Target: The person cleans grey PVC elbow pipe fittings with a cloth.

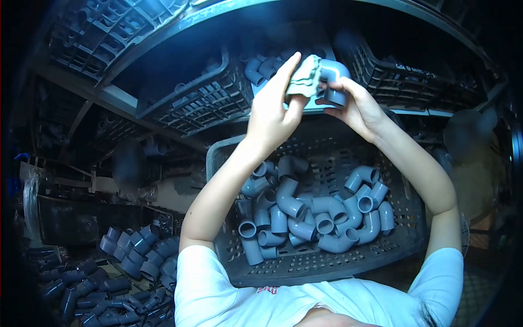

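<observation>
My left hand [275, 111] is closed around a pale, folded cloth [305, 77]. Against the cloth's right side is a grey pipe elbow [334, 70], which my right hand [359, 106] grips between thumb and fingers. Both hands are raised above the far rim of a black perforated crate [321, 271]. Inside that crate lie several loose grey pipe elbows [289, 199], turned in different directions. How far the cloth reaches into the held elbow is hidden.
Behind my hands, a black crate [201, 101] stands on a shelf at left and another crate [408, 82] at right. More grey elbows [254, 71] sit between them. At lower left are heaps of grey fittings [136, 250]. A metal shelf beam [158, 41] crosses above.
</observation>
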Available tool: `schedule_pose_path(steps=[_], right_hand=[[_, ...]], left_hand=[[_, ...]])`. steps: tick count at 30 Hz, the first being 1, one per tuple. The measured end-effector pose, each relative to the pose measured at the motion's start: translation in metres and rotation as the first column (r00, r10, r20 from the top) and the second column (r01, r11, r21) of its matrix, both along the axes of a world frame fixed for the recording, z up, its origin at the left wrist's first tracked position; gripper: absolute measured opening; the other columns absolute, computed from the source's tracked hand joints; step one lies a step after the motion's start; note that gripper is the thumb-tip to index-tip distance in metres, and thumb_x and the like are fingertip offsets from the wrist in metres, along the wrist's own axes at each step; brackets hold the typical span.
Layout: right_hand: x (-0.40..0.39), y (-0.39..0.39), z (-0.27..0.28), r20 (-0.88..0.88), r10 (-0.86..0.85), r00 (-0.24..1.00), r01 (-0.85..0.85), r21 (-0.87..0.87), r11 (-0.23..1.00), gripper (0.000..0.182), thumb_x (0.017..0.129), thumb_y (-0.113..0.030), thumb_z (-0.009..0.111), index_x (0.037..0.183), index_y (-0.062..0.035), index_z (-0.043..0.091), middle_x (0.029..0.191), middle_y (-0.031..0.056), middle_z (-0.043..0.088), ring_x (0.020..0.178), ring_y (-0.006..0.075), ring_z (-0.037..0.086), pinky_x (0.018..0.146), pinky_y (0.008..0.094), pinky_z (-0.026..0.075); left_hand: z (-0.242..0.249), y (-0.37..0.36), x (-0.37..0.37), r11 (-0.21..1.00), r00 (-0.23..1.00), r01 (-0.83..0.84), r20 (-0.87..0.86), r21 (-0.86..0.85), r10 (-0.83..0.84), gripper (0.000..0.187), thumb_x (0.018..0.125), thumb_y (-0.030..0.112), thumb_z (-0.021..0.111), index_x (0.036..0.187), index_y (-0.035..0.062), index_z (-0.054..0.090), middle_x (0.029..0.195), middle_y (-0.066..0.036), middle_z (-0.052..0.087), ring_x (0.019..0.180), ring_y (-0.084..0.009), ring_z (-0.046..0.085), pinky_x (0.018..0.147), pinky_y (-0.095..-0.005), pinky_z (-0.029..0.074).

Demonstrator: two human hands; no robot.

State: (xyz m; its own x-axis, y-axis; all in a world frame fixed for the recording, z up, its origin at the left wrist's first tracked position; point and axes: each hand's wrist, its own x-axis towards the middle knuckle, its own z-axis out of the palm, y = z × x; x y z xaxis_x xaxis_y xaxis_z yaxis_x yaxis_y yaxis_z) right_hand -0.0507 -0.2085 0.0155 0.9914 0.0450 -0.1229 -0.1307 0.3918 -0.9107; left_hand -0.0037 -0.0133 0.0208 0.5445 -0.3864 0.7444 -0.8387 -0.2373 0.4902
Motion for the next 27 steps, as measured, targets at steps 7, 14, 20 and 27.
schedule_pose_path(steps=[7,14,20,27], right_hand=[[0.029,0.026,0.002,0.097,-0.012,0.995,-0.010,0.229,0.973,0.039,0.103,-0.042,0.041,0.124,-0.0129,0.057,0.118,0.0025,0.063,0.118,0.0146,0.056,0.103,0.0399,0.043],[0.026,0.022,-0.019,0.055,0.053,0.997,-0.062,0.176,0.982,0.046,0.106,-0.041,0.032,0.135,-0.0121,0.052,0.123,0.0026,0.063,0.115,0.0156,0.060,0.099,0.0358,0.047],[0.022,0.018,0.000,0.062,-0.014,0.998,0.005,0.136,0.991,0.064,0.107,-0.053,0.019,0.153,-0.0127,0.034,0.131,0.0089,0.058,0.123,0.0180,0.055,0.110,0.0416,0.041],[0.018,0.022,-0.008,0.018,0.108,0.994,-0.110,0.105,0.988,0.076,0.101,-0.069,0.019,0.152,-0.0152,0.037,0.139,0.0062,0.054,0.127,0.0180,0.053,0.107,0.0451,0.041]], left_hand=[[-0.003,-0.015,0.013,0.979,0.982,-0.185,0.059,0.082,0.181,0.060,0.077,-0.004,0.062,0.135,0.0105,0.059,0.104,-0.015,0.067,0.092,-0.0313,0.067,0.081,-0.0371,0.054],[-0.021,-0.007,0.018,0.948,0.927,-0.179,0.368,0.264,0.072,0.059,0.076,0.000,0.066,0.133,0.0145,0.062,0.088,-0.008,0.060,0.074,-0.0262,0.065,0.064,-0.0342,0.053],[-0.020,-0.014,0.008,0.942,0.942,-0.178,0.325,0.285,0.080,0.063,0.070,-0.002,0.069,0.130,0.0159,0.065,0.079,-0.007,0.055,0.066,-0.0232,0.061,0.059,-0.0333,0.053],[-0.015,-0.015,0.017,0.945,0.959,-0.195,0.255,0.264,0.127,0.063,0.065,-0.003,0.065,0.127,0.0093,0.064,0.083,-0.010,0.057,0.071,-0.0282,0.061,0.064,-0.0358,0.054]])
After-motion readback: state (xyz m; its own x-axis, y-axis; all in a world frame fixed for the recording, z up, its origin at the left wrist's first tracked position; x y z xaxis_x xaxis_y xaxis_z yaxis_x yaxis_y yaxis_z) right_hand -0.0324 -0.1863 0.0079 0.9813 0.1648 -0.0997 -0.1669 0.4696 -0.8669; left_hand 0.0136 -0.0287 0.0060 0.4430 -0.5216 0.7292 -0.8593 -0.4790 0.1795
